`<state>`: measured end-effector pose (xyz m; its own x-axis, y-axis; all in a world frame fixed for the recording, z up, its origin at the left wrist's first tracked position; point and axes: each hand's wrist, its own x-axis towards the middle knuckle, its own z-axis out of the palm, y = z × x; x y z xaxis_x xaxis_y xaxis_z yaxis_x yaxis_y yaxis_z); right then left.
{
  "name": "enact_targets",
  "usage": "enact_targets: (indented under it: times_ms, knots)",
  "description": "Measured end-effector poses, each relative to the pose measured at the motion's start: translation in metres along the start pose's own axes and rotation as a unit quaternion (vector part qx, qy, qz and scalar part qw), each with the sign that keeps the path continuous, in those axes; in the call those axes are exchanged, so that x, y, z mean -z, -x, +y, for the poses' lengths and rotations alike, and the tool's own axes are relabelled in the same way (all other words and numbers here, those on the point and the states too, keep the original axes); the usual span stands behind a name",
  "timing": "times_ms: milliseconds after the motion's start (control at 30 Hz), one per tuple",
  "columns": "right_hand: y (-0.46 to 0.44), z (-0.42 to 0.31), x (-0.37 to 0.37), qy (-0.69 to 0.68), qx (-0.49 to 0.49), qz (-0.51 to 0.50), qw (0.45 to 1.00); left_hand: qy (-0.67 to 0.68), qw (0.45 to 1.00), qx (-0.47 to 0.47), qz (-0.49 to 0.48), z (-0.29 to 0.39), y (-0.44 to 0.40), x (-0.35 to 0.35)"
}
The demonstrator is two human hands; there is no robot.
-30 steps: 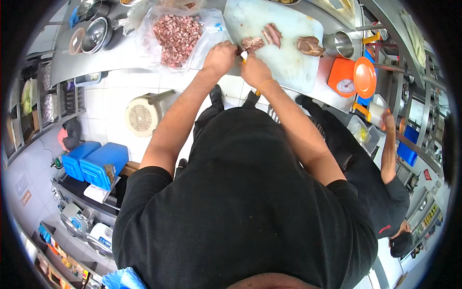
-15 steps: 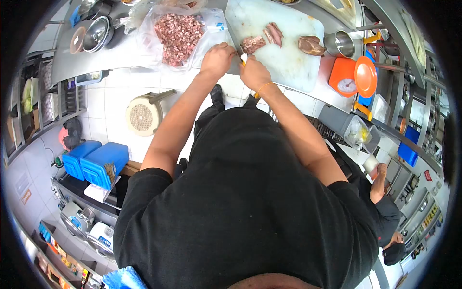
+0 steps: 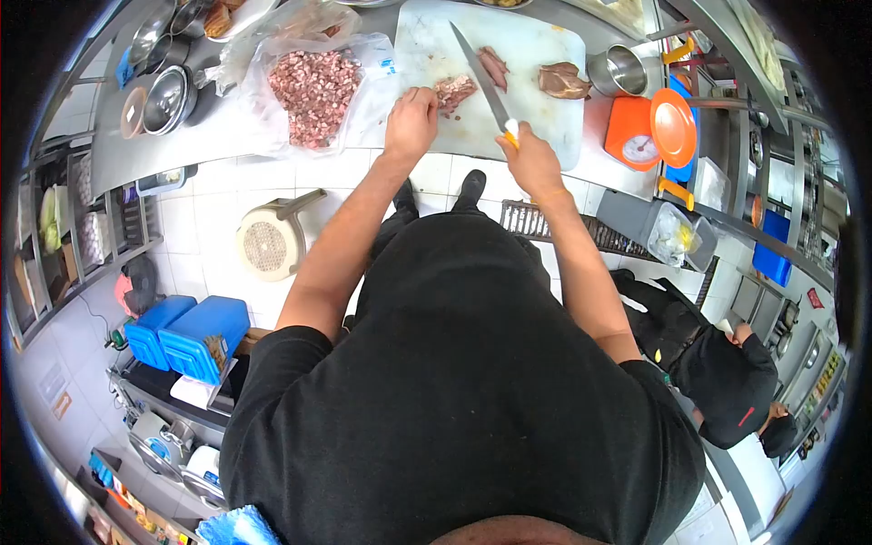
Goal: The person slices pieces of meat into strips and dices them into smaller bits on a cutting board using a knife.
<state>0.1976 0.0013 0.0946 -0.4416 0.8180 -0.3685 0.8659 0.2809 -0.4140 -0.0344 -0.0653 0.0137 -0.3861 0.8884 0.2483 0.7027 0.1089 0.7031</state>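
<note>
Grips a long steel knife with a white-and-yellow handle (image 3: 481,74) in the right hand (image 3: 536,168) and curls the left hand (image 3: 411,124), grasp impossible to tell, beside chopped pink meat (image 3: 454,92) on the white cutting board (image 3: 540,123), upper centre, risking cut fingertips from too wide a leftward swing.

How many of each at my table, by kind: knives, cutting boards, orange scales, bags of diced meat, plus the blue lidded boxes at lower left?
Knife: 1
Cutting board: 1
Orange scale: 1
Bag of diced meat: 1
Blue lidded boxes: 2
Total: 6
</note>
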Motion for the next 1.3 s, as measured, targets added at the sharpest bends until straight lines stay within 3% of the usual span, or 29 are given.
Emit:
enact_targets:
  times_ms: [267, 333, 467, 600, 667, 767, 800, 1067, 1300]
  knots:
    - [0.028, 0.051, -0.003, 0.001, -0.013, -0.024, 1.000, 0.060, 0.994, -0.023, 0.083, 0.013, 0.005, -0.022]
    - [0.030, 0.060, -0.016, -0.067, 0.008, -0.030, 0.997, 0.064, 0.993, -0.004, 0.099, 0.027, -0.005, -0.033]
    - [0.039, 0.045, -0.023, -0.182, -0.040, -0.100, 0.977, -0.041, 0.995, -0.075, 0.054, 0.035, -0.026, -0.053]
    - [0.041, 0.022, -0.033, -0.253, -0.092, -0.136, 0.954, -0.093, 0.992, -0.074, 0.051, 0.045, -0.031, -0.060]
    - [0.038, 0.012, -0.039, -0.276, -0.104, -0.150, 0.944, -0.062, 0.994, -0.055, 0.068, 0.037, -0.032, -0.066]
    - [0.036, 0.007, -0.070, -0.316, -0.034, -0.101, 0.943, -0.041, 0.995, -0.028, 0.082, 0.036, -0.029, -0.064]
    - [0.040, -0.016, -0.047, -0.311, -0.100, -0.135, 0.935, -0.029, 0.997, -0.016, 0.075, 0.031, -0.028, -0.067]
    - [0.029, -0.018, -0.082, -0.392, -0.041, -0.169, 0.903, 0.062, 0.984, 0.033, 0.167, 0.032, -0.036, -0.068]
    - [0.035, -0.037, -0.072, -0.404, -0.008, -0.126, 0.906, 0.143, 0.970, 0.020, 0.198, 0.034, -0.048, -0.059]
